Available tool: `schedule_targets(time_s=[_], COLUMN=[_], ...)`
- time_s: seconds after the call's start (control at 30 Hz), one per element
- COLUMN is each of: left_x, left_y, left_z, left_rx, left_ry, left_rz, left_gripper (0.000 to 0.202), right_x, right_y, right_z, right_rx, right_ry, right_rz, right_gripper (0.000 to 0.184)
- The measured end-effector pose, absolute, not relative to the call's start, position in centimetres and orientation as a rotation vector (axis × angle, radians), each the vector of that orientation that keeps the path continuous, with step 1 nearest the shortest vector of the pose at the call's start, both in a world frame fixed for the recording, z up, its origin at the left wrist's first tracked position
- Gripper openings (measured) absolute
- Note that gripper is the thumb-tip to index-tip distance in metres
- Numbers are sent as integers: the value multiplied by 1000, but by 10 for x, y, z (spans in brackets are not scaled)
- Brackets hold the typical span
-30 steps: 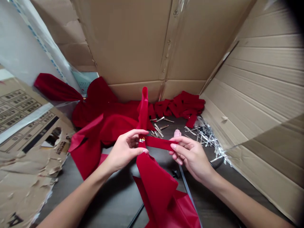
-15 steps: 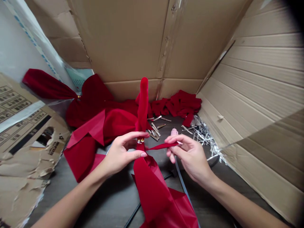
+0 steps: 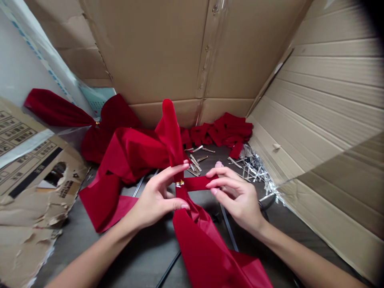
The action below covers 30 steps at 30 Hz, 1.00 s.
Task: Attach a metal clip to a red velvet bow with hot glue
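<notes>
My left hand (image 3: 159,196) pinches the gathered middle of a large red velvet bow (image 3: 192,240), where a small gold wire tie (image 3: 179,183) cinches it. One loop of the bow stands up behind my fingers, another spreads toward me. My right hand (image 3: 235,194) pinches the end of a narrow red fabric strip (image 3: 196,183) that runs sideways from the cinched middle. A small pink object (image 3: 219,164) shows just behind my right fingers.
Cardboard walls (image 3: 324,104) close in the back and right. A pile of red fabric pieces (image 3: 225,132), metal hair clips (image 3: 196,160) and silver twist ties (image 3: 255,168) lie on the dark table. A finished red bow (image 3: 60,110) sits at left, by torn cardboard (image 3: 33,188).
The upright loop has tilted to the left and the bow has shifted. My right hand has drawn the strip closer to the cinched middle, turning it flat again.
</notes>
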State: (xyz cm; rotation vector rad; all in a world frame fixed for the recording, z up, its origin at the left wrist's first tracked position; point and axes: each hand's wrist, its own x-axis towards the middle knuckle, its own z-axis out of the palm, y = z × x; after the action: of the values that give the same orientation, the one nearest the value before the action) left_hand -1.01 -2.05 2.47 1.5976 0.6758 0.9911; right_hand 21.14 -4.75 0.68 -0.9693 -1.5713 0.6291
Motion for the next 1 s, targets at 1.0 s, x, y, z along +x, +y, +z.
schedule_targets(time_s=[1.0], left_x=[9], left_y=[-29], left_z=[13], left_rx=[1712], left_ry=[780], left_rz=[926], left_gripper=[66], right_x=[188], right_y=[-51], right_z=[-6], right_rx=[-943], right_ry=[-1094], right_rz=[1402], right_gripper=[19])
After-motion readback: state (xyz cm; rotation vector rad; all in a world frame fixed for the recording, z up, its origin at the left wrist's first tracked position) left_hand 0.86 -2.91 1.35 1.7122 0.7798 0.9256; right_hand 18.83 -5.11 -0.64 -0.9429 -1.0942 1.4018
